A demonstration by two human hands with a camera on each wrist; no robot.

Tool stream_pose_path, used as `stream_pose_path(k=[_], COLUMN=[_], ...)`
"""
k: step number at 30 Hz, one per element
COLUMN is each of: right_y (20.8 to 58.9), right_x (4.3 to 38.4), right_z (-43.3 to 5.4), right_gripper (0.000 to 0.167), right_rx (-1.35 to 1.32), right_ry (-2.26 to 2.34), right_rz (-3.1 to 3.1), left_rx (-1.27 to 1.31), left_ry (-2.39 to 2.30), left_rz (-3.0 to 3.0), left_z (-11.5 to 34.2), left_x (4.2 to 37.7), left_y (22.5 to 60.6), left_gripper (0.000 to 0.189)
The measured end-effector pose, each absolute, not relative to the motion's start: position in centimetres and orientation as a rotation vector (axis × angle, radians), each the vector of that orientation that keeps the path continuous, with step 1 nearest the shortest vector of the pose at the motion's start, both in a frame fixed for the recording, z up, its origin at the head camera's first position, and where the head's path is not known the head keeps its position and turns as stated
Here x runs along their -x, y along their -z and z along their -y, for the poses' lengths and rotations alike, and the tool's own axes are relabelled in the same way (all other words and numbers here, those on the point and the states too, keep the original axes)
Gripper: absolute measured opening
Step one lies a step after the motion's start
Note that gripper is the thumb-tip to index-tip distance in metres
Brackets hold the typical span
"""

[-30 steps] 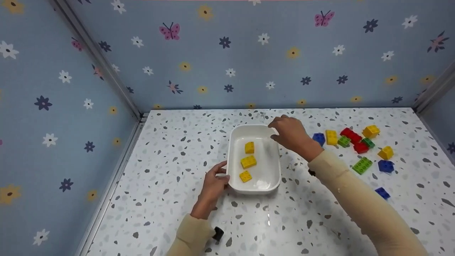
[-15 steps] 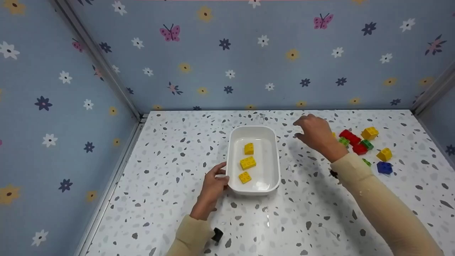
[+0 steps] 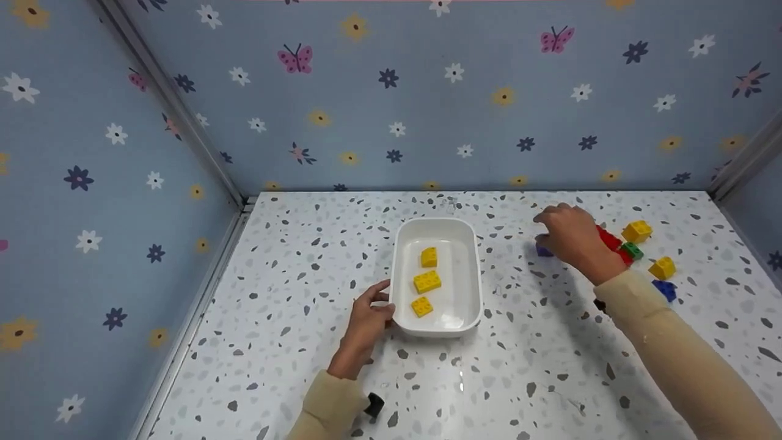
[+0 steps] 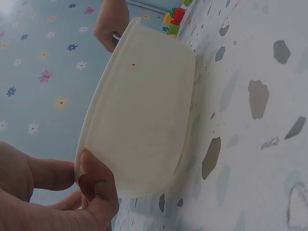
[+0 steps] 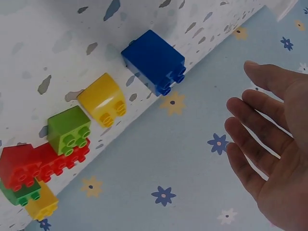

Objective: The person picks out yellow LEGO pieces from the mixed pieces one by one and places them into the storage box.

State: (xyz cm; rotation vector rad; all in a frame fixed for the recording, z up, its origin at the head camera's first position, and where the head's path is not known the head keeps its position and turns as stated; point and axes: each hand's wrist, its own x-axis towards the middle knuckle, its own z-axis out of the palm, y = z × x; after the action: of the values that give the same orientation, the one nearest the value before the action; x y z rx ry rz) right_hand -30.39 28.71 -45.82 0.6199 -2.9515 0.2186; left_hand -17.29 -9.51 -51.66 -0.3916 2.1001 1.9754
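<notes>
My left hand (image 3: 368, 315) pinches the near-left rim of a white plastic tub (image 3: 459, 281); in the left wrist view, thumb and finger meet at the rim of the tub (image 4: 144, 110). Inside lie three yellow toy bricks: a sloped one (image 3: 429, 257), a longer one (image 3: 427, 282) and a small one (image 3: 422, 306). My right hand (image 3: 574, 238) hovers over the brick group at the right, fingers spread and relaxed in the right wrist view. Nearest to it is a blue brick (image 5: 153, 60), partly covered in the head view. Nothing is between the fingers.
Beside the blue brick lie a yellow curved brick (image 5: 103, 98), a light green brick (image 5: 70, 127) and red bricks (image 5: 19, 166). Farther right are two yellow bricks (image 3: 637, 231), a dark green one (image 3: 632, 250) and another blue one (image 3: 665, 290). A flowered wall panel (image 3: 391, 110) borders the table's back edge.
My right hand has moved right, from above the tub's far-right corner to over the loose bricks. My left hand stays on the tub's rim.
</notes>
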Motion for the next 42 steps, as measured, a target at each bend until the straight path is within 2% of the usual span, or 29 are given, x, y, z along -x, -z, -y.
stream_pose_path(k=[8,19,42], right_y=[46.4,47.0,49.4], right_x=[29.9,29.5,30.4], right_z=[-30.3,-32.2,-34.7], right_gripper=[0.038,0.037,0.044], right_rx=[-0.585,-0.564,-0.504], right_ry=[-0.133,-0.094,-0.066], right_rz=[2.976,2.968,3.049], left_rx=[0.341,0.408,0.411], left_ry=[-2.006,-1.974,-1.957], left_rz=[-2.095,-2.092,-2.107], left_z=[9.7,9.6,9.5], left_x=[17.2,17.5,17.5], left_y=[51.7,51.9,51.7], left_gripper=[0.055,0.054,0.053])
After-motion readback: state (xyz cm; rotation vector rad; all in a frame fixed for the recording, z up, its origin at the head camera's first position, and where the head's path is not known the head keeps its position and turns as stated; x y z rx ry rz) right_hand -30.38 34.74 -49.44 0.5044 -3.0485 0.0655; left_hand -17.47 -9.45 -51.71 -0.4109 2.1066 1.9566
